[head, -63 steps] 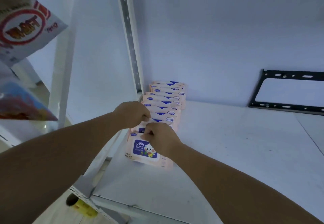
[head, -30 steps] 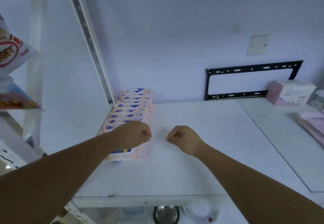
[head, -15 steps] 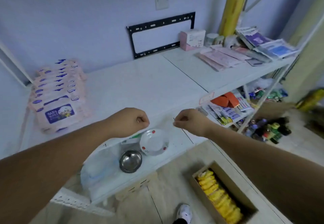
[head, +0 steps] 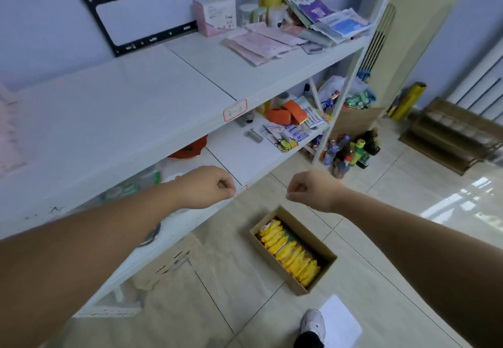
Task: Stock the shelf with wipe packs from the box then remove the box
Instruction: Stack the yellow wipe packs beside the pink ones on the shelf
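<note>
A brown cardboard box (head: 310,234) sits open on the tiled floor, and everything else is easiest placed from it. It is packed end to end with a row of yellow packs (head: 290,249) standing on edge; their print is too small to read.

Above the box, held out in the air, are the person's two bare hands. The left hand (head: 208,187) hangs over the box's shelf side and the right hand (head: 309,190) over its far end. Both are curled into loose fists with nothing in them, and they are well apart from each other and from the packs below.

To the left of the box stands the white shelf (head: 122,108), its broad upper board mostly bare. A small red-edged label (head: 235,110) is stuck on the board's front edge. At the end of that board farthest from the box there is only a pink blur (head: 8,130), too smeared to make out.

Beyond the box, a black metal frame (head: 147,15) leans against the wall on the shelf. Next to the frame are a pink and white carton (head: 215,15) and a spread of flat packets. Also beyond the box, a cluster of bottles (head: 353,149) stands on the floor at the foot of the shelf post.

On the near side of the box are a white shoe (head: 314,323) and a white sheet (head: 340,317) lying on the tiles.
</note>
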Motion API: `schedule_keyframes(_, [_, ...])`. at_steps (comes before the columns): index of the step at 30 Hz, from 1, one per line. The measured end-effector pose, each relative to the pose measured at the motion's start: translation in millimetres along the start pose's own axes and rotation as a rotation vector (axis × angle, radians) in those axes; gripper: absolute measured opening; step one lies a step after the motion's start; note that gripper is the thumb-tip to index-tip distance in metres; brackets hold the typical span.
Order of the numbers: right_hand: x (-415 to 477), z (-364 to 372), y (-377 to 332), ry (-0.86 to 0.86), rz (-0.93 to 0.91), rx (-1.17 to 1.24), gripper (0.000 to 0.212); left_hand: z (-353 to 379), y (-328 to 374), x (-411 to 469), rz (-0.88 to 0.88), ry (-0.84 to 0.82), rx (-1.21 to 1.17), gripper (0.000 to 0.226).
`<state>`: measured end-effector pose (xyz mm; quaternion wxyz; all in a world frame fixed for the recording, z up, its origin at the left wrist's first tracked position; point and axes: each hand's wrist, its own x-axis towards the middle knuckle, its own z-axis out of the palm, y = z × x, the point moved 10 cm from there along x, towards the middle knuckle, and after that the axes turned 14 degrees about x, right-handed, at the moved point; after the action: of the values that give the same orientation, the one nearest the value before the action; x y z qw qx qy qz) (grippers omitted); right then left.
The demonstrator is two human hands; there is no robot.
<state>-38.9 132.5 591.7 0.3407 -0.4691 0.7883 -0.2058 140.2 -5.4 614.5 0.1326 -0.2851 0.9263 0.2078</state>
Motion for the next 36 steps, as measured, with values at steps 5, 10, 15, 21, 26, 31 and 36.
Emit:
schedule_keyframes(5, [-25, -12, 124, -0.098, 0.171, 0.002, 0.016, 67, 61, 54, 0.001, -0.107, 0.014, 0.009])
schedule_keyframes(10, [-39, -11, 231, -0.191, 0.279, 0.004, 0.015, 144, 99, 93, -0.055, -0.245, -0.006, 0.008])
schedule_keyframes(15, [-38, 17, 315, -0.297, 0.375, -0.053, 0.024, 207, 118, 121, -0.072, -0.315, 0.012, 0.006])
schedule_keyframes(21, [-17, 79, 394, -0.37, 0.446, -0.032, 0.019, 300, 98, 168, -0.088, -0.399, 0.158, 0.013])
schedule_keyframes(26, [8, 138, 459, -0.393, 0.5, 0.001, 0.023, 392, 72, 207, -0.146, -0.439, 0.148, 0.015])
schedule_keyframes(31, [40, 204, 517, -0.413, 0.5, -0.002, 0.018, 489, 45, 245, -0.183, -0.465, 0.149, 0.016])
schedule_keyframes(36, [77, 250, 556, -0.285, 0.517, 0.061, 0.017, 568, 20, 286, -0.217, -0.45, 0.128, 0.016])
